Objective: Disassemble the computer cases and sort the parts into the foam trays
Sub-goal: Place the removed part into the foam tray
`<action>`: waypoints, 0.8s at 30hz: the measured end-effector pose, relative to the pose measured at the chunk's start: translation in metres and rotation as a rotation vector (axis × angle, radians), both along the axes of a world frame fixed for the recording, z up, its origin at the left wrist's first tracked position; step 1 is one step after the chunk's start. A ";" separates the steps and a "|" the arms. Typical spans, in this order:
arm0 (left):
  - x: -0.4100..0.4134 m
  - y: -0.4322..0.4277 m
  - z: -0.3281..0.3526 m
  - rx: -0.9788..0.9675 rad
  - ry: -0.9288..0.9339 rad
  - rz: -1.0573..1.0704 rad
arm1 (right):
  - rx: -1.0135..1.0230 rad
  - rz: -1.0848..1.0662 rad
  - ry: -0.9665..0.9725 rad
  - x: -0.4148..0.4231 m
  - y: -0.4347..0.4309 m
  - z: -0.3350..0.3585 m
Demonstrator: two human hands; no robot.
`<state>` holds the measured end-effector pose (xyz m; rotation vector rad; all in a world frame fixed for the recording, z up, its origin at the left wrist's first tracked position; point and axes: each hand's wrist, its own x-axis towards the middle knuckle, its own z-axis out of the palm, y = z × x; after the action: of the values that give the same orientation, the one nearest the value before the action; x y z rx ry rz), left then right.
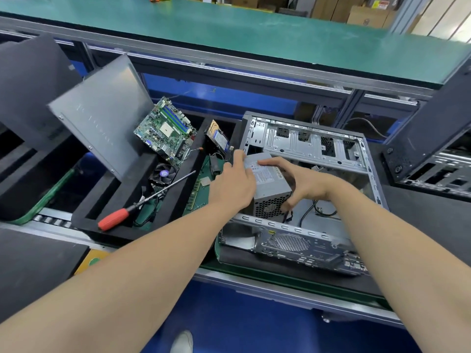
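Power supply (271,186), grey, white label on top, honeycomb vent facing the viewer, gripped at the centre of the head view, tilted, lower end down inside the near-left corner of the computer case (313,149). Case open and lying on its side from 2 to 5 o'clock, bare drive cage along the far wall, black cables (309,212) loose on its floor just right of the supply. Left hand (235,182) clamped on the 9 o'clock side of the box, fingers (239,156) curled over the far top corner, thumb out of sight. Right hand (303,182) grasping from 3 o'clock, fingers (270,163) laid across the label, thumb (289,205) hooked down beside the vented face. Box held between both palms, fingertips of the two hands close together at its 12 o'clock edge. Black foam tray (84,217) at 9 o'clock, split into compartments. In one, motherboard (165,131) propped on edge at the far end, cooling fan (163,173) just below it toward 6 o'clock. In the next compartment toward the case, drive (219,138) with a blue label leaning at the far end, green circuit board (201,192) lying flat nearer. Red-handled screwdriver (114,219) resting slantwise across the tray walls, handle at 7 o'clock, tip toward 1 o'clock. Grey side panel (102,115) leaning up at 10 o'clock, touching the tray beside the motherboard. Second case (433,149) tilted at the 3 o'clock edge. Green bench (229,34) across 12 o'clock, cardboard boxes (367,16) behind it.
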<state>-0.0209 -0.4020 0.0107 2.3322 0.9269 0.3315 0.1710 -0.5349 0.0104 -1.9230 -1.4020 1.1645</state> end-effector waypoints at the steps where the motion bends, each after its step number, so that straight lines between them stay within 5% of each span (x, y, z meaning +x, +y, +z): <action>1: 0.001 0.001 -0.001 -0.014 0.020 -0.006 | -0.011 0.007 -0.005 0.001 -0.001 0.003; 12: 0.007 0.011 -0.007 -0.164 0.112 0.014 | 0.003 -0.231 -0.213 -0.044 0.008 0.031; 19: 0.004 0.022 -0.013 -0.500 -0.019 0.068 | -0.105 -0.287 -0.324 -0.058 0.011 0.027; 24: 0.004 0.020 -0.015 -0.447 -0.011 0.082 | -0.167 -0.375 -0.566 -0.082 0.035 0.033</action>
<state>-0.0166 -0.3819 -0.0039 1.8866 0.9788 0.1489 0.0888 -0.4995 0.0436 -2.6309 -1.1351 0.5959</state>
